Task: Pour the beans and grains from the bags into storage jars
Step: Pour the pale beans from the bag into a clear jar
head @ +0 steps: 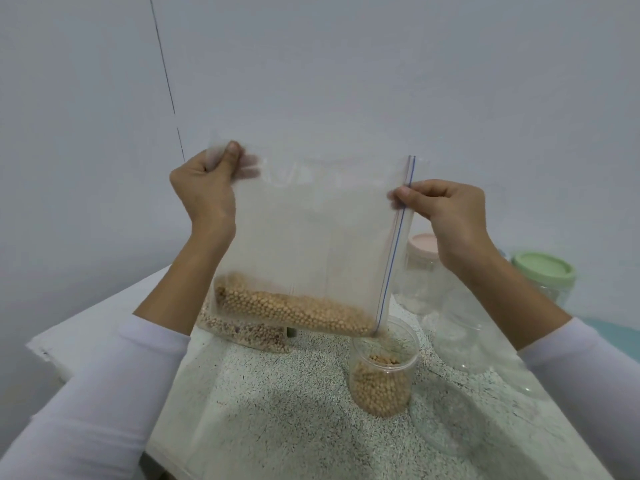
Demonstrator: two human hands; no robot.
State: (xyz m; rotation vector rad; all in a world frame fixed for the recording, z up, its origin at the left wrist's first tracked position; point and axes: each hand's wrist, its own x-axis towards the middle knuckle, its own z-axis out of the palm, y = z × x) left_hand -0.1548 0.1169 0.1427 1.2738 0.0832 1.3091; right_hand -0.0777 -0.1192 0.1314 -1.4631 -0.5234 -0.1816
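Clear zip bag (311, 237) held turned sideways above open jar (382, 372), tan beans (294, 310) pooled along its low edge. Left hand (204, 188) pinches one upper corner; right hand (446, 213) pinches the zip strip. Jar, part-filled with beans, stands on speckled table (263, 403).

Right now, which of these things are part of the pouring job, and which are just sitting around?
In the job:
zip bag of yellow beans, held by left hand and right hand
open jar below it

Sitting by:
bag of reddish grains
pink-lidded jar
green-lidded jar
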